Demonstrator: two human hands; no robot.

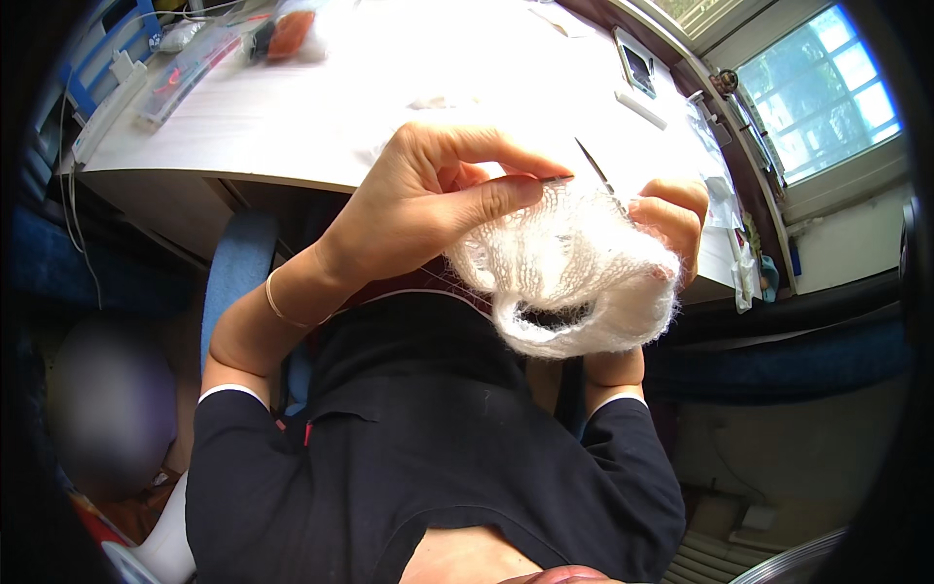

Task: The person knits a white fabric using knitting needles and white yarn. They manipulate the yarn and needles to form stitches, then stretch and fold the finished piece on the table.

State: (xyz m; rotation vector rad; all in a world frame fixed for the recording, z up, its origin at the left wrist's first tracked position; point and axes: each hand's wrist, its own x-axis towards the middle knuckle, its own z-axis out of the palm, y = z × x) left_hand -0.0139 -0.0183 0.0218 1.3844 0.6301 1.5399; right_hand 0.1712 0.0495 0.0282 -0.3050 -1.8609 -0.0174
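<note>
White fuzzy knitted fabric (562, 255) hangs between my two hands in front of my waist, with a gap between its folds low down. My left hand (445, 190) pinches a dark needle tip (558, 178) between thumb and forefinger at the fabric's upper left edge. At the right, my right hand (671, 219) has its fingers curled on the fabric and is partly hidden behind it. Beside its fingertips a thin dark pointed needle (595, 166) slants up and to the left out of the upper edge. The two needle tips are apart.
A white desk (277, 139) stretches ahead, strongly lit. On its left lie a power strip (109, 113), a clear plastic case (193, 73) and an orange item in a bag (292, 35). A phone (637, 69) lies at the far right, near a window (821, 95). A blue chair armrest (237, 270) stands beside my left arm.
</note>
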